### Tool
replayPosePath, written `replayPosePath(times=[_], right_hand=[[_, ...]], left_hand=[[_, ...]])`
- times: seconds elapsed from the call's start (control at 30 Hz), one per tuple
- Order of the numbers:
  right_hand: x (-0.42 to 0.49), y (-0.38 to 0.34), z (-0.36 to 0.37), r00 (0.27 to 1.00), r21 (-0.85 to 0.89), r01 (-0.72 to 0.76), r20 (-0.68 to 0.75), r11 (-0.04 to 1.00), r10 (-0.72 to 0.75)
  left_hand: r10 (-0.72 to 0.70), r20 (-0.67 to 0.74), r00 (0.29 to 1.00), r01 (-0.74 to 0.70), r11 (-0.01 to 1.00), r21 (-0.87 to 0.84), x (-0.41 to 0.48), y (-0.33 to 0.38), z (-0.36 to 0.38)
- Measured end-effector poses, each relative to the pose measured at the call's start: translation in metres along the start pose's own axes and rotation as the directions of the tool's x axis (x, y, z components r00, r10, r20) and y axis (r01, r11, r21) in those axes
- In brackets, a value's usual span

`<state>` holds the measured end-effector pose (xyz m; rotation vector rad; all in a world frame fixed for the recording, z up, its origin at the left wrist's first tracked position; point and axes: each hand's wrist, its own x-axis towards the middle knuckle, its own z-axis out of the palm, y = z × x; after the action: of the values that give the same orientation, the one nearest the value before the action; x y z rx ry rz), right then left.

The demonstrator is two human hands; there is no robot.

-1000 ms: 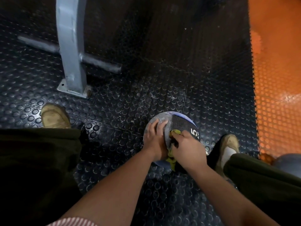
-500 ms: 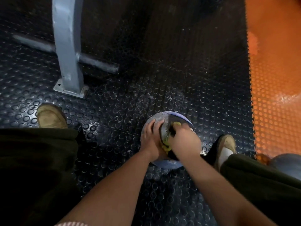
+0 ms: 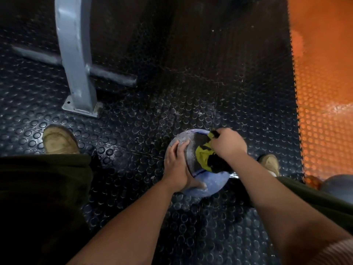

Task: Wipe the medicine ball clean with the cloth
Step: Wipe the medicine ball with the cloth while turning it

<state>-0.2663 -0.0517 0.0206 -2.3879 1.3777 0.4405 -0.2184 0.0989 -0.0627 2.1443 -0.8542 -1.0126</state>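
Observation:
A dusty blue and black medicine ball point(image 3: 209, 185) sits on the studded rubber floor between my feet. My left hand point(image 3: 177, 165) lies flat on the ball's left side, fingers straight and thumb spread toward me. My right hand point(image 3: 228, 144) grips a yellow and black cloth point(image 3: 203, 156) against the ball's top right, with the cloth trailing back over the black panel. The ball's right side is hidden under my right hand and the cloth.
A grey steel post point(image 3: 76, 60) bolted to the floor with a crossbar point(image 3: 112, 76) stands at the upper left. My shoes point(image 3: 59, 139) point(image 3: 270, 162) flank the ball. Orange matting point(image 3: 324, 92) runs along the right. Another dark ball point(image 3: 338, 185) lies at the right edge.
My right hand has carried the cloth away from me across the ball toward its far right side. The ball has turned, hiding the number 5. My left hand stays on its left side.

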Motion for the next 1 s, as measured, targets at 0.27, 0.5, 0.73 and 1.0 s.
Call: replayPosePath(times=[0.27, 0.5, 0.73, 1.0], right_hand=[[-0.082, -0.013, 0.044, 0.950, -0.124, 0.309, -0.013, 0.943, -0.313], [-0.033, 0.004, 0.012, 0.995, -0.011, 0.072, -0.070, 0.997, -0.073], [-0.020, -0.008, 0.010, 0.998, -0.012, 0.015, -0.061, 1.000, -0.016], [-0.052, 0.009, 0.033, 0.980, 0.179, 0.181, -0.111, 0.967, -0.163]], left_hand=[[-0.045, 0.008, 0.999, 0.045, 0.997, -0.056, 0.001, 0.003, -0.005], [0.011, 0.051, 0.999, -0.010, 1.000, -0.017, -0.005, 0.001, -0.002], [0.029, -0.009, 1.000, -0.029, 0.999, -0.025, 0.005, 0.001, -0.005], [0.036, -0.001, 0.999, -0.036, 0.997, -0.071, -0.005, -0.016, -0.008]])
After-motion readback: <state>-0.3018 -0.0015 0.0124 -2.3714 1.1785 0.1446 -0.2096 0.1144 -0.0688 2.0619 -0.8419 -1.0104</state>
